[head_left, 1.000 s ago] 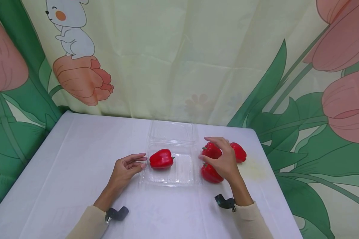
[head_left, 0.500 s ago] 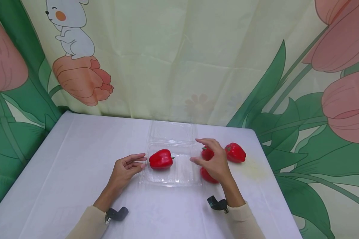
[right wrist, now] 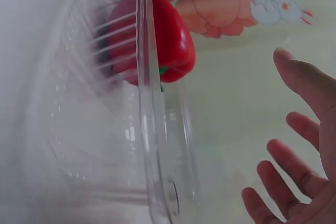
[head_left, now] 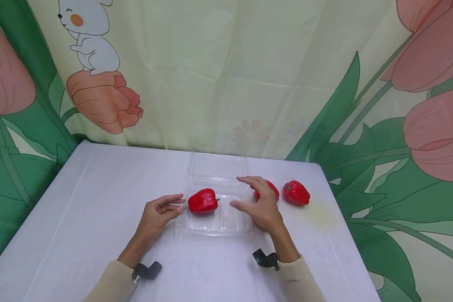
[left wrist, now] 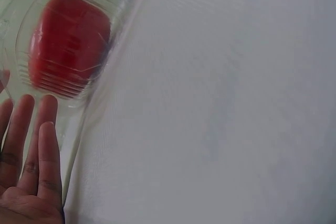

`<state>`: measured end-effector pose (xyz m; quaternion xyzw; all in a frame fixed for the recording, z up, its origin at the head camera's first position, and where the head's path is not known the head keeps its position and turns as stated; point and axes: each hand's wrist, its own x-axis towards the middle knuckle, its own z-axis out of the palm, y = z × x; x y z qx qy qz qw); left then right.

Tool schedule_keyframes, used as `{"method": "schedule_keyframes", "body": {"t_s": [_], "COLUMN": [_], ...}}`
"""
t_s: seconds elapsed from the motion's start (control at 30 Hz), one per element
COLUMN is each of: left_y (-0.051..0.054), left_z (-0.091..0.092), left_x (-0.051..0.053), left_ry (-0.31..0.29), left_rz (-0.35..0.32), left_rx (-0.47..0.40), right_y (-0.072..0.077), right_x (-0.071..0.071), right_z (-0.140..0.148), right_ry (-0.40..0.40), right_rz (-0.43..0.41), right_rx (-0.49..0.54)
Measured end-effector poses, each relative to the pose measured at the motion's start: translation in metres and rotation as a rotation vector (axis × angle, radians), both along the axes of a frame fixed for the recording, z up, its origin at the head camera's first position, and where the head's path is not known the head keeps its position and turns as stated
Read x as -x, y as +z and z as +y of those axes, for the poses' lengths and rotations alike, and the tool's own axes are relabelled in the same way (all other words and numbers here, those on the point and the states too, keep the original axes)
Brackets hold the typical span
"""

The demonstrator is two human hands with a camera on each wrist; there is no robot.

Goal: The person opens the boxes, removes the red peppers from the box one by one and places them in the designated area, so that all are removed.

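A clear plastic clamshell container (head_left: 230,218) lies with its lid (head_left: 217,167) folded back, away from me. One red bell pepper (head_left: 203,201) lies on its side in the left part, its green stem to the right. My left hand (head_left: 156,212) is at the container's left edge; the left wrist view shows its fingers (left wrist: 47,150) fairly straight beside the wall. Over the container's right side my right hand (head_left: 264,205) hovers, thumb and fingers spread apart and nothing between them; the right wrist view shows its fingers (right wrist: 289,166) bent slightly.
Right of the container lie more red bell peppers: one in full view (head_left: 296,193), another (head_left: 273,191) partly behind my right hand. A third is almost wholly hidden by that hand. A white cloth covers the table (head_left: 109,184); a printed curtain (head_left: 196,84) hangs behind it.
My right hand has moved left, from over the loose peppers to the container's right side, fingers spread throughout. The rightmost pepper shows fully now. The left hand and the pepper inside stay put.
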<state>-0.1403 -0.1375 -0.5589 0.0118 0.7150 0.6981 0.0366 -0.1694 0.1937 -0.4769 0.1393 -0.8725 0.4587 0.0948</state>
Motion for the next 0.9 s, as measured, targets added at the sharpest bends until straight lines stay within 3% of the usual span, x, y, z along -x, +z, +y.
{"method": "schedule_keyframes", "body": {"t_s": [0.47, 0.9], "left_y": [0.002, 0.002], "left_z": [0.0, 0.0], "left_x": [-0.002, -0.001], "left_ry": [-0.001, 0.002], "left_rz": [0.005, 0.009], "left_rx": [-0.001, 0.012], "right_y": [-0.01, -0.018], "right_x": [-0.001, -0.002], "right_z": [-0.028, -0.048], "right_ry": [0.075, 0.088], "right_rz": [-0.027, -0.059], "right_rx": [0.001, -0.021]}}
